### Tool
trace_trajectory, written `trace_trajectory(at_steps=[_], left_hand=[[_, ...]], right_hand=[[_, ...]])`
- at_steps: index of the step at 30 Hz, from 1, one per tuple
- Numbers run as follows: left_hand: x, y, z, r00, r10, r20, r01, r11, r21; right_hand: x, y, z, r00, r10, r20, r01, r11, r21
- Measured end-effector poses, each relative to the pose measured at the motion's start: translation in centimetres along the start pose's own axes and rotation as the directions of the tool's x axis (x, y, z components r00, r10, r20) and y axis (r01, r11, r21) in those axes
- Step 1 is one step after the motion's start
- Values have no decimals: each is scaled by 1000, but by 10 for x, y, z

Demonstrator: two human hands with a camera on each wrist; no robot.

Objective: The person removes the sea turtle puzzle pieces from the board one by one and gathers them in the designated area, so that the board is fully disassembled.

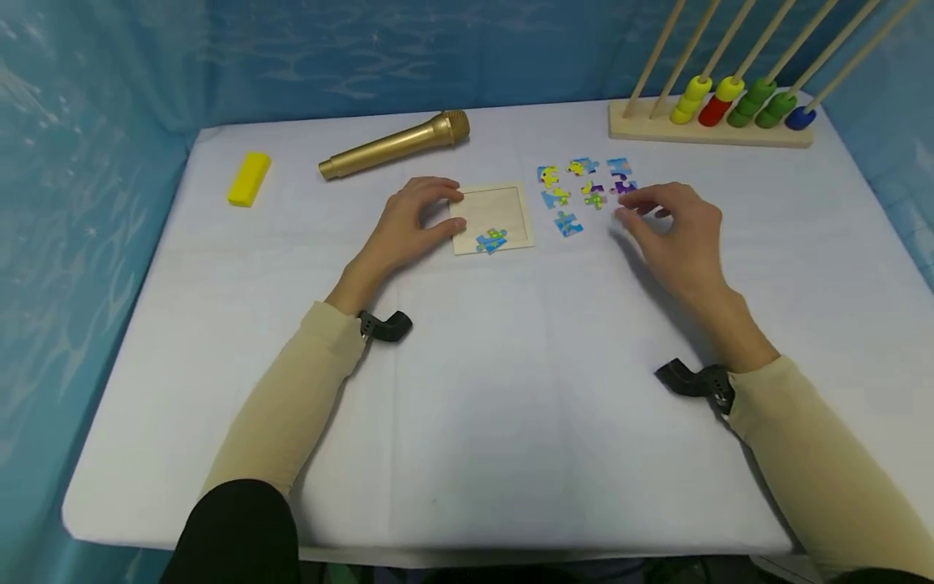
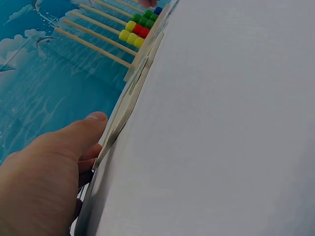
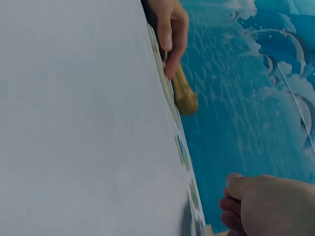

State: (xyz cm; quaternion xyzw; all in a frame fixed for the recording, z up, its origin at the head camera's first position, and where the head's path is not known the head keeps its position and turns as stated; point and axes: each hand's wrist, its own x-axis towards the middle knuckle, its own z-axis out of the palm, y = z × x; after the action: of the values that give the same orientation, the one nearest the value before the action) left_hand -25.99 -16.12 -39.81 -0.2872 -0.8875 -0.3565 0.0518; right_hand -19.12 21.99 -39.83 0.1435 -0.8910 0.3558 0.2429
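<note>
A shallow wooden puzzle tray (image 1: 496, 207) lies on the white table (image 1: 511, 389). One blue-green piece (image 1: 491, 241) sits in its near-left corner. My left hand (image 1: 416, 223) grips the tray's left edge, with fingers on the far corner and thumb at the near side. In the left wrist view the thumb (image 2: 93, 123) presses against the tray's edge (image 2: 129, 105). Several loose puzzle pieces (image 1: 576, 191) lie right of the tray. My right hand (image 1: 674, 227) hovers at their right side, fingertips curled down beside a purple piece (image 1: 623, 188). Whether a piece lies under them is hidden.
A gold microphone (image 1: 394, 146) lies behind the tray, and a yellow block (image 1: 250, 178) sits far left. A wooden bead abacus (image 1: 711, 122) stands at the back right corner. Blue cloth walls surround the table.
</note>
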Motion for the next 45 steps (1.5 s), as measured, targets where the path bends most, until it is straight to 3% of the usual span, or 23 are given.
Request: trace_trajectory(at_steps=[4, 9, 17, 26, 35, 45], left_hand=[[2, -3, 2, 1000, -1, -9, 1, 1000, -14], [4, -2, 5, 1000, 2, -17, -3, 1000, -13], [7, 0, 5, 1000, 6, -6, -6, 1000, 3], [6, 2, 3, 1000, 0, -6, 0, 1000, 14], [6, 3, 3, 1000, -7, -5, 8, 1000, 15], [6, 3, 3, 1000, -10, 0, 10, 1000, 18]], right_hand=[[9, -24, 30, 993, -25, 115, 16, 997, 78], [21, -44, 62, 970, -103, 222, 72, 987, 147], [31, -57, 84, 918, -199, 343, 130, 968, 215], [30, -57, 89, 900, -229, 372, 148, 961, 233], [29, -58, 89, 906, -207, 369, 134, 967, 215], [27, -58, 89, 909, -241, 339, 173, 960, 219]])
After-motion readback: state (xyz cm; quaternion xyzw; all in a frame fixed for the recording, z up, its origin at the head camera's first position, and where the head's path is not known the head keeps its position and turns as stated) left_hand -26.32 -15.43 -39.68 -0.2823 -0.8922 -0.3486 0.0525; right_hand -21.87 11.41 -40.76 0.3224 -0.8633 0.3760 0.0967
